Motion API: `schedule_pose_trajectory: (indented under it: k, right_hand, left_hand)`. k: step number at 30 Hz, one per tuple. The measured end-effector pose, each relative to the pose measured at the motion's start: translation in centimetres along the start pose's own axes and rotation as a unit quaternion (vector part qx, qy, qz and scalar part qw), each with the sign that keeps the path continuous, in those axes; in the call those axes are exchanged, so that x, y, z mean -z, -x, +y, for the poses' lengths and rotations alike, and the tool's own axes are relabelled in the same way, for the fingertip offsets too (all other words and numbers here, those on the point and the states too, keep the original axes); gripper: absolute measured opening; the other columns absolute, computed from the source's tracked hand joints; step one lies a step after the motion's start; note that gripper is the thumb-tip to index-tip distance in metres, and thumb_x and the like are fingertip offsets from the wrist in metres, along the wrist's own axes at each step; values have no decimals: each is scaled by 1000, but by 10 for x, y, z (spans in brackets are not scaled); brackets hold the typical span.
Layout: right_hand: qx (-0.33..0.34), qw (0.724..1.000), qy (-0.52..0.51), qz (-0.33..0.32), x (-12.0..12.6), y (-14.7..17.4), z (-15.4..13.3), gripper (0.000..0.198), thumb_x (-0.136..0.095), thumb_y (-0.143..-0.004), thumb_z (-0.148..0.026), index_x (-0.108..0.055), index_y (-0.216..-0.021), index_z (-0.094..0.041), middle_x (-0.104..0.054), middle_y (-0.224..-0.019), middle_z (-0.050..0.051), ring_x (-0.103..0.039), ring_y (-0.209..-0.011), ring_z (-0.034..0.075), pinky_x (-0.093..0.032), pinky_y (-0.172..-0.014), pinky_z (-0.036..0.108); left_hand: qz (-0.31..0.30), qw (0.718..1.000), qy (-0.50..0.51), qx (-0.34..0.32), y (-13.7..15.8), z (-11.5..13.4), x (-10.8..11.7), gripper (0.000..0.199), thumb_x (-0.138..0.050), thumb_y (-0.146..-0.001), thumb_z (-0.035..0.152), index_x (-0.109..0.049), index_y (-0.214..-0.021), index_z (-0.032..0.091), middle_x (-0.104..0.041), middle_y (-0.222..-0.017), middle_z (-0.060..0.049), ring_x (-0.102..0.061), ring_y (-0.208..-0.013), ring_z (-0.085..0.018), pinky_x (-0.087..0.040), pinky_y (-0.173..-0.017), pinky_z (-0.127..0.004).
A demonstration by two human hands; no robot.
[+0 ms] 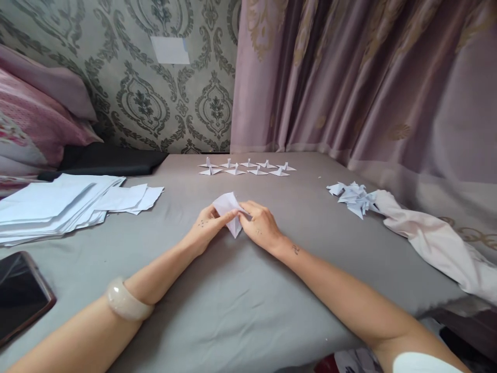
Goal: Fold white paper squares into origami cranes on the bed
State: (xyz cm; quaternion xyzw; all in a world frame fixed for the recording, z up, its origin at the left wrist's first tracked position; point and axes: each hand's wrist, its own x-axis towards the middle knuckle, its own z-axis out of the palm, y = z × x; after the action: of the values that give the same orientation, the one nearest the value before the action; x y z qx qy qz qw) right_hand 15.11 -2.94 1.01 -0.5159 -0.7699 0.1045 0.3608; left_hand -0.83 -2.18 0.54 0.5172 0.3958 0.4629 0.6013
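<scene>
Between my two hands is a partly folded sheet of white paper [225,204], held just above the grey cloth [217,311]. My left hand [212,224] pinches it from the left, thumb across its face. From the right, my right hand [259,221] grips its edge with the thumb and curled fingers. The paper's lower end comes to a point below the thumbs. Beyond the hands, several folded paper cranes [235,170] stand in two rows near the far edge.
Stacked white paper sheets [42,199] lie at left, with smaller pieces [124,198] beside them. A phone [23,295] rests at the lower left. On the right are a heap of folded papers [355,197] and a crumpled pale cloth [423,233]. Curtains [310,77] hang behind.
</scene>
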Motion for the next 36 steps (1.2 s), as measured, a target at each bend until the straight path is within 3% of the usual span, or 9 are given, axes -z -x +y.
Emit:
schedule_pose_trajectory:
  k: [3, 7, 11, 15, 18, 21, 23, 28, 36]
  right_hand:
    - [-69, 994, -80, -7, 2, -1, 9, 17, -51, -85, -28, -65, -88, -20, -69, -82, 4, -61, -73, 17, -44, -66, 28]
    - [-169, 957, -228, -59, 8, -2, 25, 34, -56, -80, -29, -57, -112, -15, -72, -85, 5, -64, -72, 16, -47, -68, 28]
    - [-199, 959, -189, -75, 14, -2, 35, 44, -60, -75, -26, -53, -117, -14, -68, -74, 1, -61, -65, 14, -46, -65, 27]
    - [-152, 981, -91, -84, 17, 0, 36, 48, -58, -75, -18, -52, -122, -17, -68, -87, 3, -61, -73, 15, -46, -72, 29]
    - [-84, 993, -12, -76, 18, 3, 37, 45, -59, -76, -15, -56, -120, -21, -64, -101, 6, -59, -78, 16, -46, -75, 32]
    - [-6, 995, 17, -97, 19, 7, 42, 30, -53, -80, -14, -65, -106, -23, -60, -105, 6, -58, -87, 17, -46, -79, 33]
    - [35, 992, 19, -119, 20, 11, 44, 29, -48, -83, -11, -68, -99, -24, -61, -102, 6, -56, -92, 19, -45, -82, 34]
    - [50, 991, 29, -121, 24, 18, 43, 33, -45, -80, -7, -69, -99, -20, -63, -100, 7, -55, -96, 21, -46, -85, 35]
    - [50, 991, 23, -121, 30, 23, 44, 27, -53, -79, -12, -68, -100, -20, -62, -103, 5, -55, -96, 21, -47, -87, 35]
  left_hand:
    - [27, 998, 39, 30, -3, -3, 4, 40, -75, -68, 43, -68, -95, 15, -72, -94, -10, -66, -84, -24, -48, -79, -35]
    - [36, 997, 42, 59, -6, -5, 6, 37, -77, -64, 39, -69, -89, 13, -71, -83, -10, -64, -71, -21, -48, -70, -34]
    - [92, 992, -68, 43, -6, -5, 6, 33, -76, -60, 32, -63, -83, 13, -63, -68, -3, -51, -52, -12, -39, -55, -27]
    - [112, 974, -199, -6, -4, -9, 11, 42, -69, -66, 32, -56, -103, 18, -61, -72, 0, -54, -63, -15, -41, -63, -29]
    - [107, 933, -338, -59, -1, -10, 15, 44, -65, -69, 31, -55, -111, 20, -60, -83, -4, -56, -79, -22, -41, -75, -36]
    - [105, 853, -480, -179, 1, -8, 14, 47, -63, -71, 28, -55, -117, 21, -53, -120, -13, -46, -111, -32, -33, -92, -45]
    - [69, 816, -527, -227, 4, -5, 10, 37, -60, -77, 29, -59, -113, 22, -50, -130, -13, -40, -120, -33, -26, -97, -47]
    - [-74, 799, -563, -201, 11, 1, -3, 30, -63, -77, 46, -65, -95, 22, -67, -101, -10, -55, -101, -29, -24, -96, -46]
    - [-83, 695, -668, -251, 20, 7, -14, 21, -46, -86, 22, -66, -81, 18, -70, -82, -7, -61, -86, -22, -24, -101, -48]
